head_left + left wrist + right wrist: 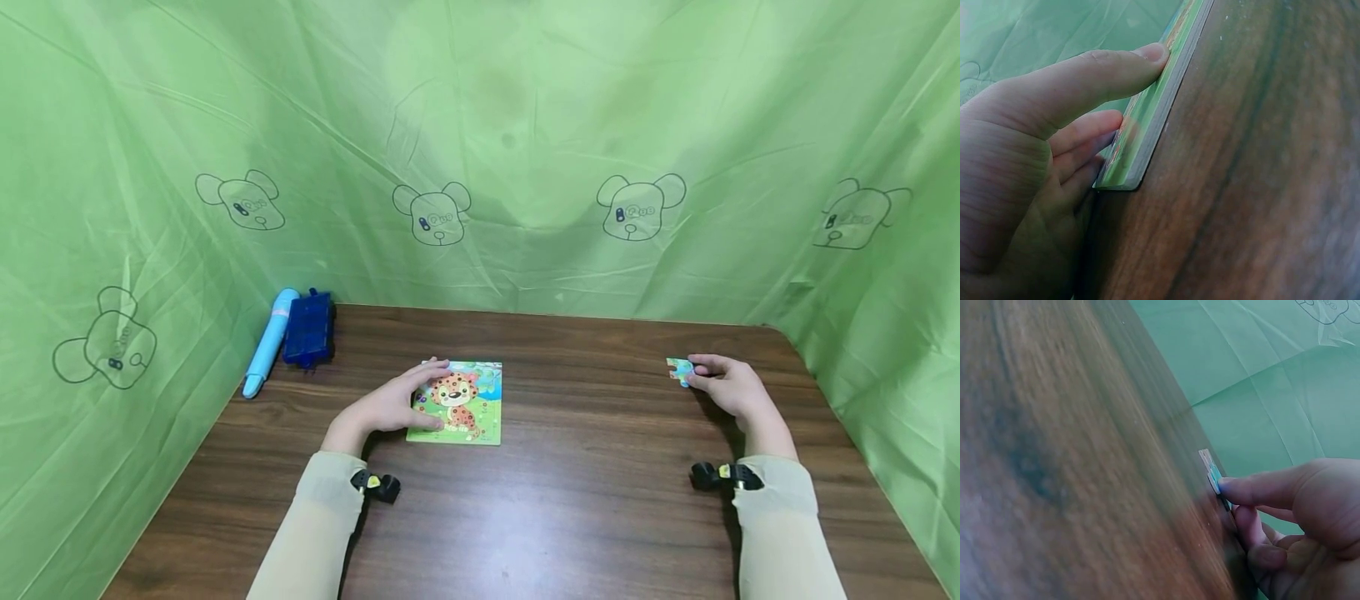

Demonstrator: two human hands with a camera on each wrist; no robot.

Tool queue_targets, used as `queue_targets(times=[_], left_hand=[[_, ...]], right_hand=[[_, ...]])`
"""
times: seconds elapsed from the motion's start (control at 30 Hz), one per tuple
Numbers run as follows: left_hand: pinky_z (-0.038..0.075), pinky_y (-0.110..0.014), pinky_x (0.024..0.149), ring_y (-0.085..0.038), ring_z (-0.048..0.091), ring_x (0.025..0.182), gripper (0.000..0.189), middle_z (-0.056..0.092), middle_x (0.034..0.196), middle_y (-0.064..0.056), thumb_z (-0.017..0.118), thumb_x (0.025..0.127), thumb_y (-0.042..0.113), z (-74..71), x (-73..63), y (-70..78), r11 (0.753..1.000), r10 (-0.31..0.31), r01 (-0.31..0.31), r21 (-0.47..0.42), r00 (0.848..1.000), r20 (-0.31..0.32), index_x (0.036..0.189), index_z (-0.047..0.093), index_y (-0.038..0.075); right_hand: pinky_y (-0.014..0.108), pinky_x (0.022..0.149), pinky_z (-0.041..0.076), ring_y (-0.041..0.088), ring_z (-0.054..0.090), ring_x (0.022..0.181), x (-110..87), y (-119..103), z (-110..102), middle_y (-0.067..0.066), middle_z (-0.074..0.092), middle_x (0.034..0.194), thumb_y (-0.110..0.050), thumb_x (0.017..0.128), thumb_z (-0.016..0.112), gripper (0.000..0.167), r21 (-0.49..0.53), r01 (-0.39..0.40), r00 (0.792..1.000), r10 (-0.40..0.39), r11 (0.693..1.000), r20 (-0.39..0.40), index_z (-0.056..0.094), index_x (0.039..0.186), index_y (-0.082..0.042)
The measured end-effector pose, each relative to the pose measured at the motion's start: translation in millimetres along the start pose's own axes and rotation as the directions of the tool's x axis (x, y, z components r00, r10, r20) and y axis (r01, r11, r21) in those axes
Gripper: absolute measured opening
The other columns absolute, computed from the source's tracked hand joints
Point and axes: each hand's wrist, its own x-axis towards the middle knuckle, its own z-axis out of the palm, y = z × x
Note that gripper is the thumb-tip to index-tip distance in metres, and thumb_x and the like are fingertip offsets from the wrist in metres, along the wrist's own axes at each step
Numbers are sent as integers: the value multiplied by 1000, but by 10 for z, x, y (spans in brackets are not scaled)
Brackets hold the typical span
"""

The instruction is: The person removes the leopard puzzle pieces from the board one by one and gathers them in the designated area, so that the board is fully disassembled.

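A square jigsaw puzzle (480, 417) with a spotted cartoon leopard lies flat on the table, left of centre. My left hand (390, 404) rests over its left side, fingers extended toward the far edge. In the left wrist view, the thumb (1116, 72) of that hand touches the puzzle's printed face (1141, 128), and the board's thick grey edge shows. Far to the right, my right hand (731, 387) pinches a small blue and green puzzle piece (679, 371) between thumb and fingers. In the right wrist view the piece (1211, 472) appears nearly edge-on, close to the tabletop.
At the back left of the brown wooden table (570, 467) lie a light blue pen-shaped case (268, 343) and a dark blue plastic box (308, 328) side by side. A green curtain (510, 142) with bear-head outlines borders the table's back and sides.
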Motion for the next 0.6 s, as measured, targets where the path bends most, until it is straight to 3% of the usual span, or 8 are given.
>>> queue_targets(times=[0.37,0.6], left_hand=[[21,-62,131,-30,12,169,94,24,181,-6,93,88,40,-5,-3,19,1000,-1,1,-6,1000,2,167,47,16],[23,-66,129,-35,16,168,96,26,181,-10,93,88,42,-50,-34,12,999,-17,18,31,1000,-17,167,46,15]], right_hand=[[20,79,46,22,59,108,-20,-18,-6,28,66,137,-17,108,71,53,21,-24,1000,24,999,16,57,154,5],[19,74,50,3,58,94,-22,8,-24,27,66,133,-24,109,71,60,44,-1,1000,0,999,18,53,157,6]])
